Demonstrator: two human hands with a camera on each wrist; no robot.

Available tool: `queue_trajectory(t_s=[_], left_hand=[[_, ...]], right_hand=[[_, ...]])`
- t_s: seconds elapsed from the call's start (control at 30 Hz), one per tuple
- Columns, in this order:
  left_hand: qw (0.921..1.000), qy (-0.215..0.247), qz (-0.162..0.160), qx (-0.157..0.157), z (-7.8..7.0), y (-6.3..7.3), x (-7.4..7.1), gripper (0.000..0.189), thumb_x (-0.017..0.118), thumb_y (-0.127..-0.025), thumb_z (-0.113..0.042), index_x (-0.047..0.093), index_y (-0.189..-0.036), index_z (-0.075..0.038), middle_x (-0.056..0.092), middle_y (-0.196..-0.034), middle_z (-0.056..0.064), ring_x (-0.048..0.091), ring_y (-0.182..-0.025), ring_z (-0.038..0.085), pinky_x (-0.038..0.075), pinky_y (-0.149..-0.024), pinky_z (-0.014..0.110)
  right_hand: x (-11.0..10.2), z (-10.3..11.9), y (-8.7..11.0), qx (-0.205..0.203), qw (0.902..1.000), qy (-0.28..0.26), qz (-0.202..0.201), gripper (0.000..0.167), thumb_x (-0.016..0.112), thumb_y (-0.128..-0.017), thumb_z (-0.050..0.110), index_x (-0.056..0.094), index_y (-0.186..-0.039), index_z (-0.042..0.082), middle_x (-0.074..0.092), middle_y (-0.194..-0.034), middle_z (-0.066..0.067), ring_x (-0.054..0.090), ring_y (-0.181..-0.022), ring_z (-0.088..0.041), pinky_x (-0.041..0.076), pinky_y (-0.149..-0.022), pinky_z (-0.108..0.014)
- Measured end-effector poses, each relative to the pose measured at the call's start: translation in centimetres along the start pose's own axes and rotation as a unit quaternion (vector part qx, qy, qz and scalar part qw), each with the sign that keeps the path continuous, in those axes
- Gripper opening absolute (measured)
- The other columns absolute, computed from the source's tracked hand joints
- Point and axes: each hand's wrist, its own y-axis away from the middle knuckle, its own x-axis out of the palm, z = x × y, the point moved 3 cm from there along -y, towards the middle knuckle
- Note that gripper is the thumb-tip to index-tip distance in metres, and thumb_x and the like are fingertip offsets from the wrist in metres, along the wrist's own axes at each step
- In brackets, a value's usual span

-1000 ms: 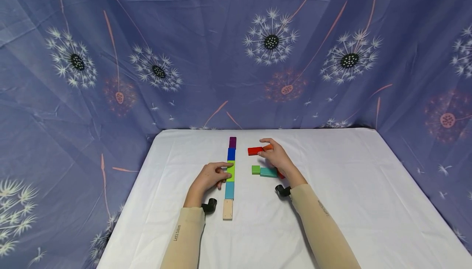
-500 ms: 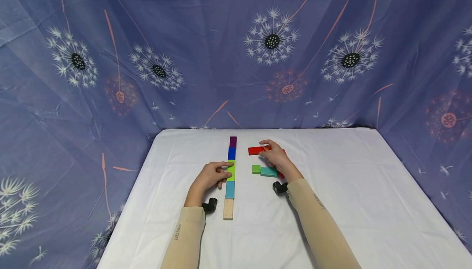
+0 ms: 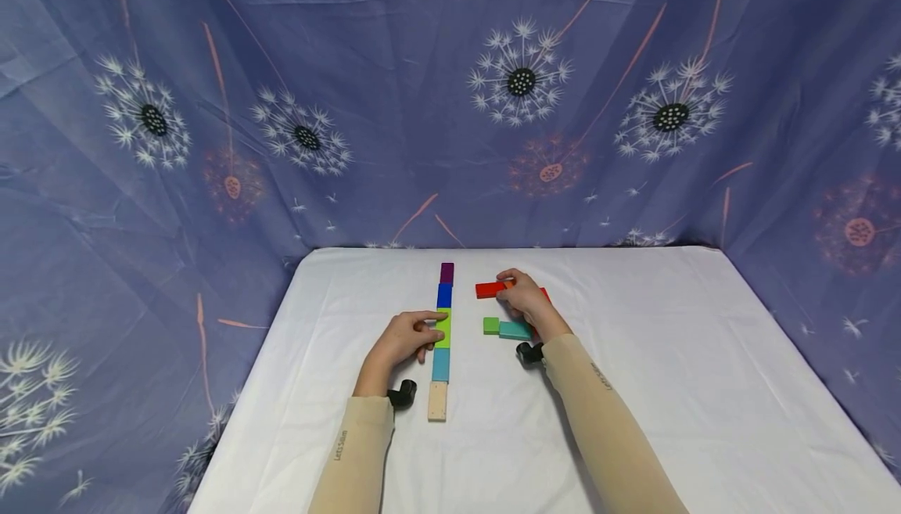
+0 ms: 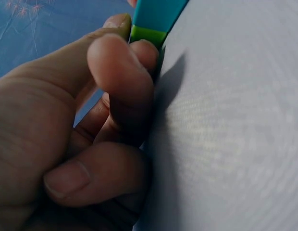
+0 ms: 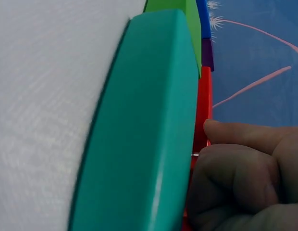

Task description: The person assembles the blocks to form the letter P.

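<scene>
My left hand (image 3: 404,336) pinches the lime green block (image 3: 443,328) between index finger and thumb. That block lies in a straight column with a purple block (image 3: 446,274), a blue block (image 3: 445,295), a light blue block (image 3: 441,364) and a plain wood block (image 3: 437,401). To the right, my right hand (image 3: 528,300) holds an orange block (image 3: 510,285) between thumb and index finger, at the end of a red block (image 3: 489,290). My palm hides much of the orange block. In the right wrist view, a fingertip overlaps the red block (image 5: 204,103).
Nearer me than the red block lie a small green block (image 3: 491,326) and a teal block (image 3: 515,331), end to end. Part of another red block (image 3: 545,293) shows behind the right hand. A white cloth (image 3: 704,389) covers the table; a patterned curtain (image 3: 394,107) hangs behind.
My right wrist and forearm have shifted left, and the orange block has settled in line with the red one. A red block's end now shows past the hand. The left hand stays put.
</scene>
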Motion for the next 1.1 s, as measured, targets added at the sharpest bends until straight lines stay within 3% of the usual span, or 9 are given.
queue_trajectory(t_s=[0.33, 0.6, 0.77, 1.1], left_hand=[[1.0000, 0.000, -0.005, 0.003, -0.4, 0.1, 0.0, 0.041, 0.077, -0.099, -0.026, 0.071, -0.140, -0.025, 0.067, -0.070, 0.004, 0.059, -0.046, 0.015, 0.055, -0.083, 0.033], [1.0000, 0.006, -0.004, -0.004, -0.1, 0.2, 0.1, 0.041, 0.077, -0.099, -0.027, 0.071, -0.140, -0.027, 0.068, -0.071, 0.004, 0.059, -0.047, 0.015, 0.055, -0.085, 0.033], [0.9999, 0.010, 0.000, -0.007, 0.0, 0.1, 0.1, 0.042, 0.077, -0.099, -0.029, 0.071, -0.141, -0.026, 0.067, -0.072, 0.003, 0.059, -0.047, 0.015, 0.055, -0.079, 0.033], [1.0000, 0.002, -0.007, -0.004, 0.1, -0.1, 0.1, 0.041, 0.077, -0.099, -0.029, 0.072, -0.139, -0.028, 0.067, -0.070, 0.004, 0.060, -0.046, 0.015, 0.055, -0.086, 0.034]], right_hand=[[0.0, 0.2, 0.0, 0.008, 0.9982, 0.054, -0.022, 0.046, 0.065, -0.099, 0.004, 0.056, -0.144, 0.012, 0.045, -0.142, -0.019, 0.034, -0.050, -0.014, 0.038, -0.053, -0.025], [0.2, 0.2, 0.3, 0.017, 0.9962, 0.079, -0.031, 0.043, 0.067, -0.099, 0.005, 0.058, -0.141, 0.012, 0.048, -0.136, -0.021, 0.035, -0.048, -0.015, 0.037, -0.051, -0.025], [0.1, 0.0, 0.6, 0.001, 0.9958, 0.085, -0.032, 0.041, 0.071, -0.098, 0.008, 0.062, -0.138, 0.011, 0.045, -0.142, -0.020, 0.034, -0.046, -0.014, 0.036, -0.049, -0.025], [0.1, -0.1, 0.9, -0.031, 0.9943, 0.093, -0.042, 0.037, 0.072, -0.097, 0.010, 0.068, -0.134, 0.009, 0.039, -0.151, -0.018, 0.035, -0.045, -0.013, 0.036, -0.049, -0.024]])
